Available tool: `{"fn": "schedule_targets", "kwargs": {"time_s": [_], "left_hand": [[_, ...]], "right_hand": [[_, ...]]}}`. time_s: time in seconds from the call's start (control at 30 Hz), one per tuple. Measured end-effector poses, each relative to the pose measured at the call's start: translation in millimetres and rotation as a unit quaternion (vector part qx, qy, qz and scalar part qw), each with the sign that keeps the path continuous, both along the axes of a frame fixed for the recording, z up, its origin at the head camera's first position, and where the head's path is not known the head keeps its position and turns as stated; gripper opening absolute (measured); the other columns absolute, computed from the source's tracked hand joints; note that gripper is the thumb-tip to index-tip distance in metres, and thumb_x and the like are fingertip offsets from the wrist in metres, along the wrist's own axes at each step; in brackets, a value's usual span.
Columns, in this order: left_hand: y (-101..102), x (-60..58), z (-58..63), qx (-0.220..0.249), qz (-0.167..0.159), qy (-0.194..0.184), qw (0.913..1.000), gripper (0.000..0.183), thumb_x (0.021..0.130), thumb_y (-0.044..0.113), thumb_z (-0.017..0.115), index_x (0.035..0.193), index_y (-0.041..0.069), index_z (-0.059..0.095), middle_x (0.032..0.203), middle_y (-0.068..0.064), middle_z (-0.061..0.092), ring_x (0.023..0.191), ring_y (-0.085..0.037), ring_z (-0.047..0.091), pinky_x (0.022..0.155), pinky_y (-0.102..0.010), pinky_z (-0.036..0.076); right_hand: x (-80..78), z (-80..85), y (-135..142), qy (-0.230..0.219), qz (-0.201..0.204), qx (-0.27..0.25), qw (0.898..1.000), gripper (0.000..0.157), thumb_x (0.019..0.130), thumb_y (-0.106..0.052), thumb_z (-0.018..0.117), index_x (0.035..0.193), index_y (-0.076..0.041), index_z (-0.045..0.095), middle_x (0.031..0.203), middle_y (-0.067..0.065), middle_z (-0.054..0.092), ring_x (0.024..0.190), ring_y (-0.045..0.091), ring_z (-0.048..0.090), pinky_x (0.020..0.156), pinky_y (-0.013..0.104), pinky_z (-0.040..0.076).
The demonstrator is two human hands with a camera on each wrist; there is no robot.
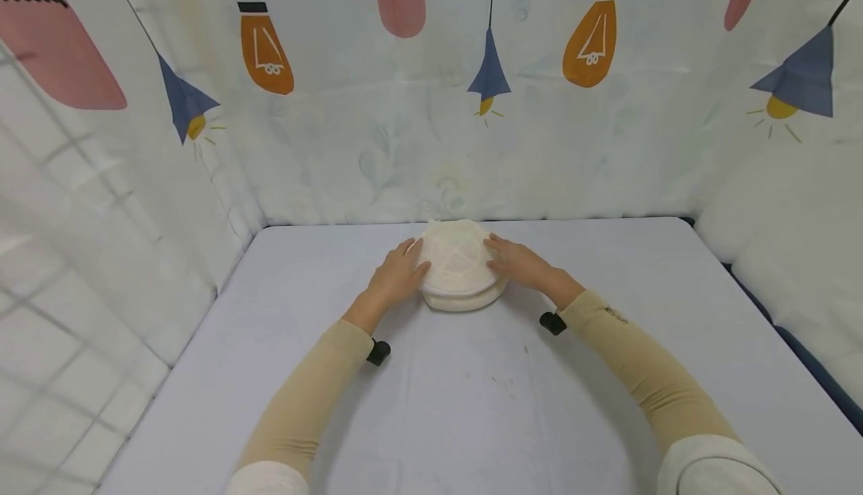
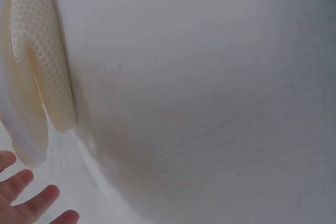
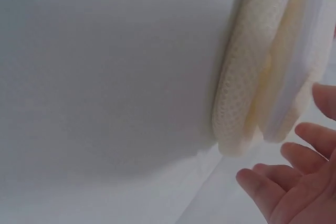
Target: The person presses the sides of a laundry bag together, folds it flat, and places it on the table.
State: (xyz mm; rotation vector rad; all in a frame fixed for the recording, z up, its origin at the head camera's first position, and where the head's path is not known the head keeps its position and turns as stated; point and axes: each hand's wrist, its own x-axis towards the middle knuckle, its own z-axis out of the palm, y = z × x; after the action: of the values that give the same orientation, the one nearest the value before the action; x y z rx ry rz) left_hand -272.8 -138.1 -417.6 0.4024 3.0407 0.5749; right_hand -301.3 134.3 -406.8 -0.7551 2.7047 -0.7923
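A rounded cream mesh pouch (image 1: 458, 259) lies near the far edge of the table, its two padded layers stacked and a pale band along the upper one's rim. To its left is my left hand (image 1: 398, 274), fingers spread and fairly straight against or just beside its side. My right hand (image 1: 522, 261) is at the opposite side, fingers loosely extended at the edge. In the left wrist view the mesh pouch (image 2: 44, 61) shows a gap between its layers, with fingertips (image 2: 44, 198) below it. The right wrist view shows relaxed fingers (image 3: 304, 156) close to the pouch (image 3: 247, 77).
A white-covered table (image 1: 458, 405) spreads out before me. Behind it hangs a pale curtain (image 1: 323, 150) printed with lamps and bulbs, and more fabric (image 1: 88, 255) closes off the left side. White cloth (image 1: 795, 255) borders the right edge.
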Motion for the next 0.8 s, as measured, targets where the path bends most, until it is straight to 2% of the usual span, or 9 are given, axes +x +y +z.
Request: {"fn": "schedule_targets", "kwargs": {"time_s": [0.13,0.27,0.43,0.63,0.8], "left_hand": [[2,-1.7,-2.5,-0.038,-0.007,0.017,0.9991,0.061,0.099,0.043,0.034,0.150,0.014,0.017,0.152,-0.011,0.018,0.134,-0.034,0.023,0.093,-0.059,0.037],[6,-3.6,-3.4,-0.047,-0.013,0.037,0.9981,0.062,0.099,0.045,0.033,0.150,0.014,0.016,0.152,-0.011,0.017,0.136,-0.034,0.017,0.095,-0.060,0.034],[11,-6.8,-3.0,-0.062,-0.029,0.054,0.9962,0.064,0.098,0.048,0.032,0.150,0.014,0.016,0.152,-0.009,0.018,0.137,-0.033,0.015,0.098,-0.060,0.029],[13,-7.1,-1.5,-0.098,-0.074,0.061,0.9905,0.067,0.097,0.052,0.031,0.150,0.013,0.016,0.153,-0.007,0.016,0.138,-0.029,0.013,0.102,-0.058,0.025],[14,-8.8,-2.3,-0.110,-0.083,0.055,0.9890,0.069,0.097,0.053,0.031,0.150,0.015,0.011,0.154,-0.005,0.011,0.139,-0.028,0.008,0.104,-0.059,0.022]], "right_hand": [[1.9,-4.5,-2,-0.004,0.021,0.019,1.000,0.068,0.099,-0.042,0.039,0.149,-0.007,0.010,0.154,0.009,0.000,0.138,0.036,-0.001,0.110,0.053,0.008],[4.2,-7.2,-7,-0.004,0.021,0.024,0.999,0.077,0.096,-0.051,0.037,0.150,-0.009,0.001,0.154,0.007,-0.007,0.137,0.037,-0.009,0.109,0.055,0.006],[5.3,-10.0,-13,0.034,0.026,0.058,0.997,0.084,0.094,-0.055,0.039,0.149,-0.005,-0.001,0.154,0.012,-0.008,0.137,0.041,-0.006,0.108,0.056,0.009],[5.2,-14.2,-21,0.060,0.042,0.080,0.994,0.089,0.092,-0.058,0.041,0.149,-0.005,-0.003,0.153,0.012,-0.009,0.136,0.041,-0.007,0.108,0.056,0.012],[2.6,-17.6,-24,0.089,0.053,0.119,0.987,0.091,0.089,-0.065,0.035,0.149,-0.009,-0.002,0.154,0.010,-0.010,0.137,0.037,-0.009,0.108,0.055,0.012]]}}
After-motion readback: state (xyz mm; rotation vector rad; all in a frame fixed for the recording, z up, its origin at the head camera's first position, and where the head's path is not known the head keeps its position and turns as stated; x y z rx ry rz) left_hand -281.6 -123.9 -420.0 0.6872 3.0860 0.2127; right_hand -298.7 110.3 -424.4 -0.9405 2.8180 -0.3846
